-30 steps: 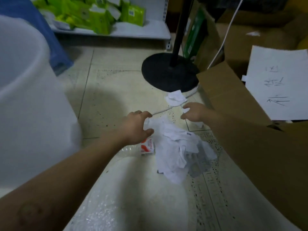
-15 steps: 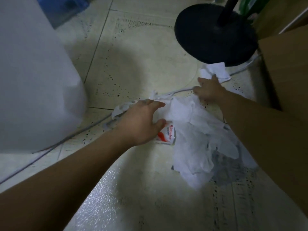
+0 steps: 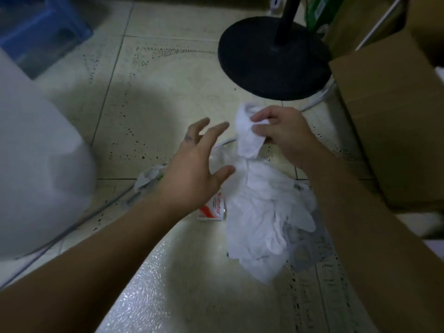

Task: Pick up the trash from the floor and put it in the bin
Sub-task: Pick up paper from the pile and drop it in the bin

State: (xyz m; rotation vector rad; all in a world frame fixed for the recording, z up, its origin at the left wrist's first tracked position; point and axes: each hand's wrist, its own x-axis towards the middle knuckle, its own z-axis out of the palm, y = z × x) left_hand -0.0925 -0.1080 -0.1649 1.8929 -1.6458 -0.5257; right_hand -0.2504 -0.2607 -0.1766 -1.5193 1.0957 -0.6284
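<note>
Trash near me is mostly white paper. A wad of white tissue (image 3: pixel 247 138) is pinched between the thumb and fingers of my right hand (image 3: pixel 281 133), raised just above the floor. It is soft, creased and limp, and its lower end hangs toward the pile of white paper (image 3: pixel 262 212); I cannot tell whether the two touch. The pile is a loose spread of torn, crumpled sheets on the pale floor tiles (image 3: pixel 144 104), between my forearms.

My left hand (image 3: pixel 194 174) holds nothing, with its fingers spread and relaxed beside the wad. Just below its palm lies a small red-and-white packet (image 3: pixel 212 211), partly covered by my hand, its print too blurred to read. A crumpled scrap (image 3: pixel 147 176) lies left of that wrist, half hidden behind it. A thin cable (image 3: pixel 72 227) crosses the tiles and disappears behind my left arm. A shiny dimpled plastic sheet (image 3: pixel 192 272) covers the floor nearest me.

At my left stands the white bin (image 3: pixel 36 164), blurred and cut off by the frame, its inside out of view. The cardboard box (image 3: pixel 394 121) at my right is cut off too, contents unseen. Beyond the wad sits a black round base (image 3: pixel 274 58), and a blurry blue crate (image 3: pixel 40 32) fills the far left corner.
</note>
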